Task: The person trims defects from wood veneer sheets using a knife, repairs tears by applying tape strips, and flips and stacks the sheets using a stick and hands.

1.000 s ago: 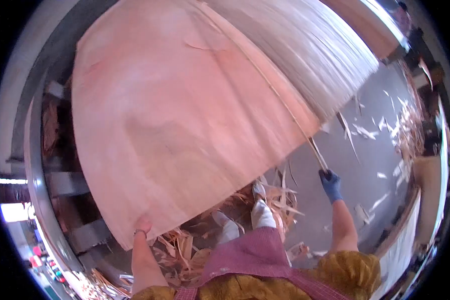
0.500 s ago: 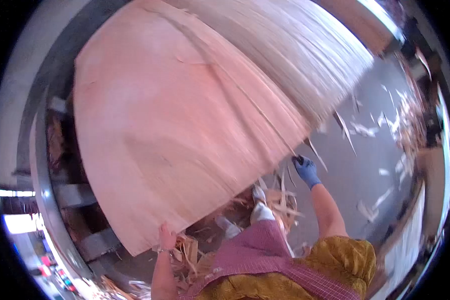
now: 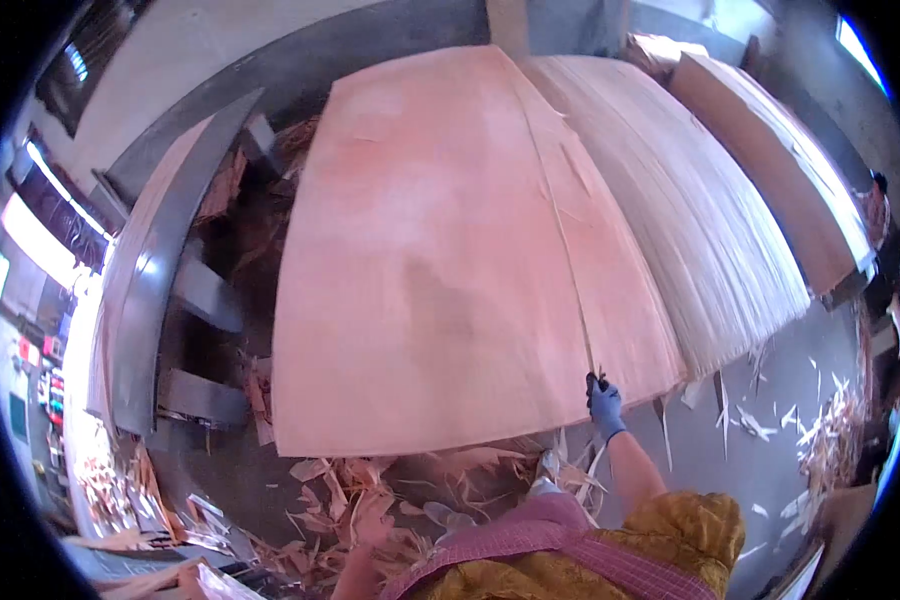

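A large pinkish wood veneer sheet [image 3: 420, 290] lies across the middle of the head view, with its near edge toward me. My right hand [image 3: 605, 405], in a blue glove with dark fingertips, is closed around the near end of a long thin stick [image 3: 568, 255]. The stick runs away from me over the right part of the sheet. Below the near edge, apart from the sheet, my bare left hand [image 3: 372, 528] hangs over veneer scraps; its fingers are blurred.
A paler veneer stack [image 3: 690, 220] adjoins the sheet on the right, with a brown-sided stack [image 3: 770, 180] beyond. To the left stands a metal-sided bench [image 3: 155, 290]. Veneer scraps [image 3: 330, 490] litter the floor near my feet. Another person [image 3: 877, 210] is at the far right.
My left hand has left the sheet's near left corner and dropped toward my body. My right hand still grips the stick. The camera view has turned and tilted up, showing more of the room.
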`<act>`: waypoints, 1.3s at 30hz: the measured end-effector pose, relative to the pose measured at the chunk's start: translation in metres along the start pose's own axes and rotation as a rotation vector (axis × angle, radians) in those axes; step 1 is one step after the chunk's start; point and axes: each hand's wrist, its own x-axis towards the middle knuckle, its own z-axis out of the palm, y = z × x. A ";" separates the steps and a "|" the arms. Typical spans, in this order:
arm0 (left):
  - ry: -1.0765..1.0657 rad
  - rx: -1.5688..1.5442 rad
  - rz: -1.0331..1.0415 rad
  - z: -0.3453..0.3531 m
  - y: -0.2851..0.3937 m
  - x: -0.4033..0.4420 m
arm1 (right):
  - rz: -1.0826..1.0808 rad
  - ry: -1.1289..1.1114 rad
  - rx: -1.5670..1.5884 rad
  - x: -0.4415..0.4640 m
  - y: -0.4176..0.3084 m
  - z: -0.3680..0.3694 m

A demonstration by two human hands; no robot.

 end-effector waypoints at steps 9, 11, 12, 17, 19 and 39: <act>-0.102 -0.082 -0.617 -0.096 -0.139 -0.142 | 0.035 -0.249 0.334 -0.183 -0.151 0.196; -0.114 -0.161 -0.778 -0.107 -0.186 -0.165 | 0.050 -0.316 0.332 -0.195 -0.179 0.260; -0.099 -0.159 -0.814 -0.117 -0.203 -0.174 | 0.075 -0.368 0.322 -0.202 -0.201 0.294; 0.131 -0.405 -0.795 -0.153 -0.278 -0.185 | 0.037 -0.779 0.229 -0.204 -0.287 0.464; 0.274 -0.592 -0.661 -0.151 -0.322 -0.174 | 0.029 -0.888 0.203 -0.207 -0.314 0.519; -0.231 -0.335 -0.599 -0.483 -0.609 -0.013 | 0.095 -0.289 0.308 -0.363 -0.310 0.803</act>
